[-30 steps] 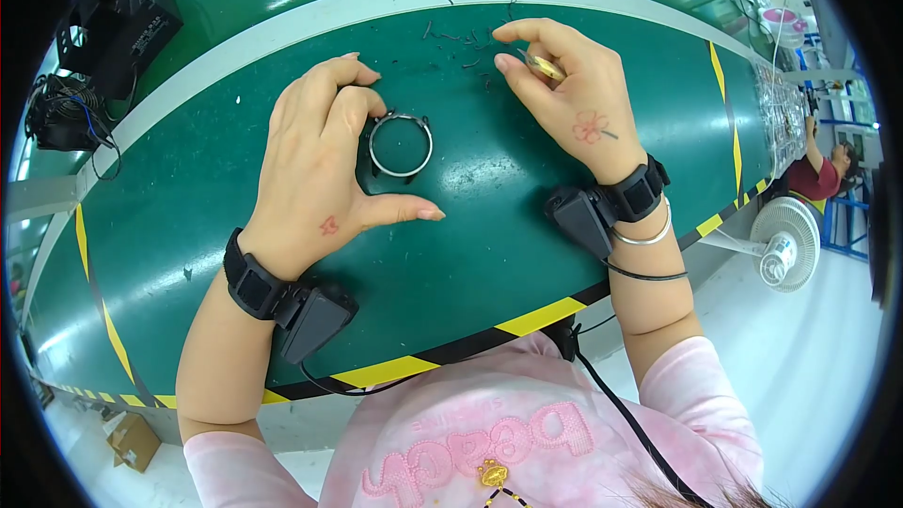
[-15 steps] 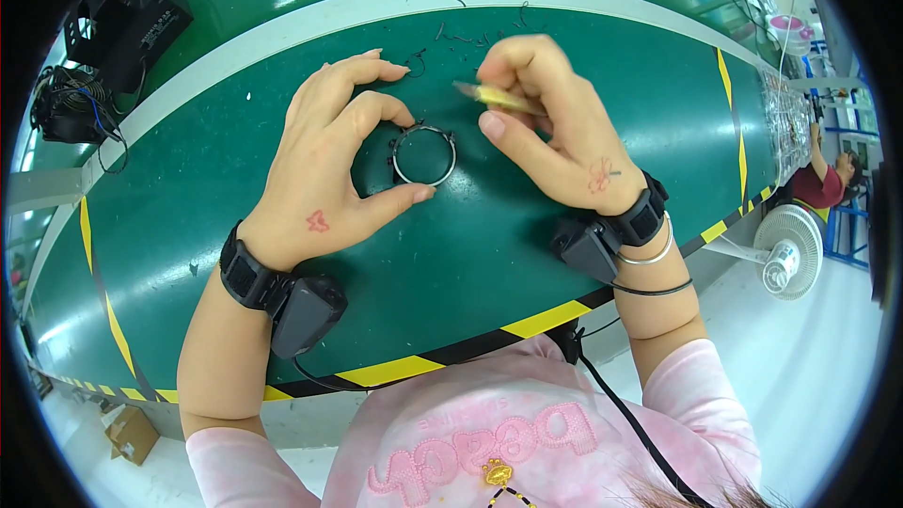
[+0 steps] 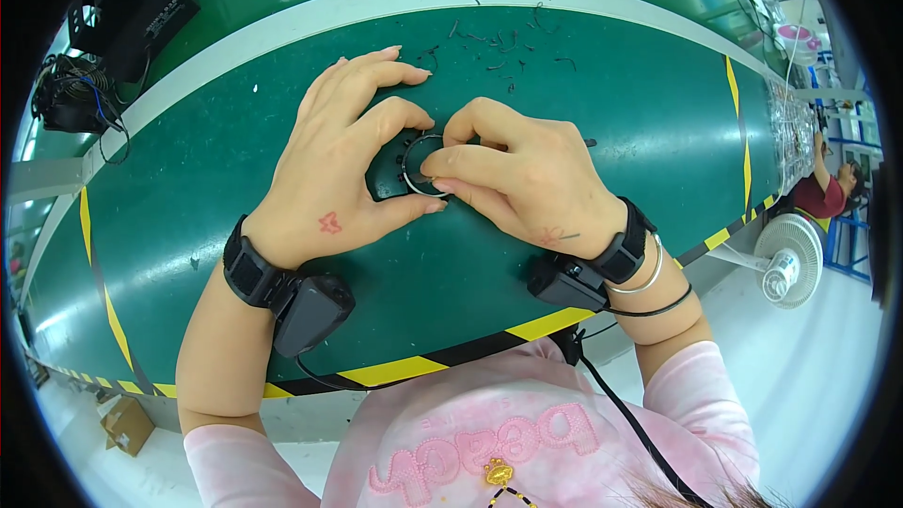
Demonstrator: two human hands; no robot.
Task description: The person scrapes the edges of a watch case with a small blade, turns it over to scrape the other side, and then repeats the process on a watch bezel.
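A thin black ring (image 3: 407,172) with a pale shiny rim and small dark tabs is on the green bench top. My left hand (image 3: 340,146) curves round its left side, pinching it between thumb and index finger, the other fingers spread above. My right hand (image 3: 536,165) is closed, its fingertips at the ring's right side and inside it. The small yellow-handled knife in that hand is almost wholly hidden by the fingers; a dark end (image 3: 590,142) sticks out past the knuckles. Part of the ring is covered by the right fingers.
Several black trimmings (image 3: 508,42) lie scattered beyond my hands. A black boxy device (image 3: 155,5) and coiled cables (image 3: 71,103) are at the far left. Striped tape (image 3: 470,348) runs along the near edge. A white fan (image 3: 785,259) and another person (image 3: 818,190) are at the right.
My right hand has come down and left with the small knife, from above the bench to the ring. The left hand still holds the ring, shifted slightly right.
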